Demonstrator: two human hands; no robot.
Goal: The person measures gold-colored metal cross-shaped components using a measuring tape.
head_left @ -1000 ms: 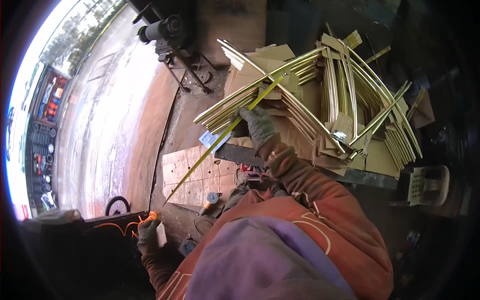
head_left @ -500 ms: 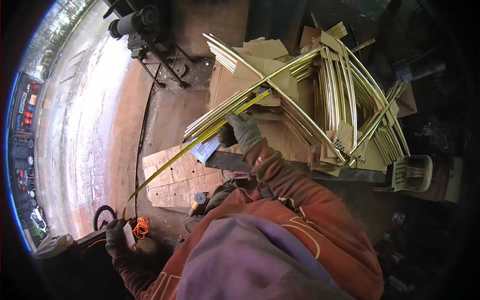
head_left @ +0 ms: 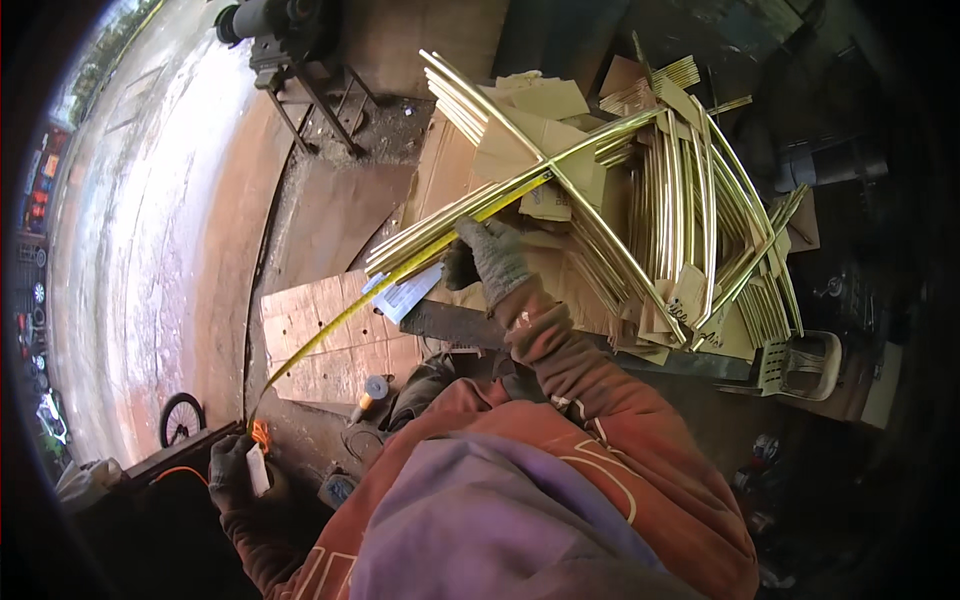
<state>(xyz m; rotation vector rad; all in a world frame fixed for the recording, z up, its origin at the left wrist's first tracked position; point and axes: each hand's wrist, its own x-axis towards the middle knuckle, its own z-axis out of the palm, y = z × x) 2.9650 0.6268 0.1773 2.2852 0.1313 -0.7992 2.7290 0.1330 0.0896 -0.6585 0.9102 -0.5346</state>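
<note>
A yellow tape measure (head_left: pixel 340 318) is drawn out from the lower left up to a bundle of shiny gold-coloured metal tubes (head_left: pixel 440 235). My gloved right hand (head_left: pixel 490 258) is closed on the blade near its upper end, beside the tubes. The blade bows down to my gloved left hand (head_left: pixel 230 475), which is low on the left and closed at its other end. A small pale flat piece (head_left: pixel 259 470) sits against that hand; the tape's case cannot be made out. Under the blade lies a white sheet of paper (head_left: pixel 410 293).
Cardboard (head_left: pixel 540 140) lies among more gold tubes (head_left: pixel 685 200), stacked crosswise. A perforated board (head_left: pixel 335 335) is nearer me. A bench grinder on a stand (head_left: pixel 285 40) stands far left, a plastic chair (head_left: pixel 800 365) right. An orange cable (head_left: pixel 262 435) is near my left hand.
The view has shifted slightly, so the surroundings sit a little differently. Both hands keep their hold, and the tape still stretches between them along the tubes.
</note>
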